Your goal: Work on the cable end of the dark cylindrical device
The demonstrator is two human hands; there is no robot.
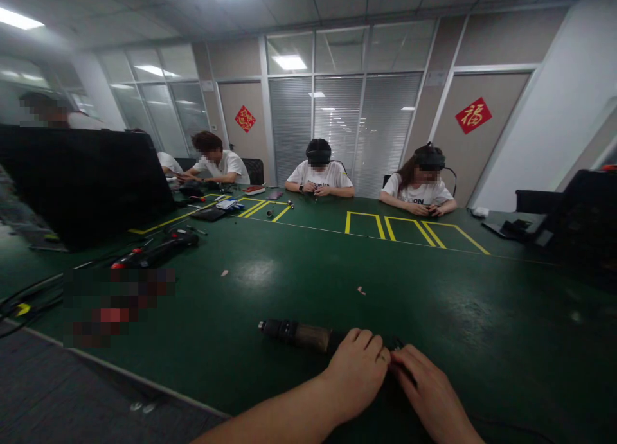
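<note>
A long dark cylindrical tool (312, 337) with a brownish middle and a metal tip lies on the green table, its tip pointing left. My left hand (359, 369) is wrapped over the tool's right part, with its fingers bent. Close beside it, my right hand (428, 387) has its fingers pressed together at the tool's right end, touching my left hand's fingertips. What the right fingers pinch is small and mostly hidden.
Dark and red tools (157, 248) and black cables (36, 296) lie at the left, near a big black monitor (87, 180). Yellow tape outlines (366, 214) mark the far side of the green table (299, 264). Several people sit across it. A laptop (511, 229) stands at the right.
</note>
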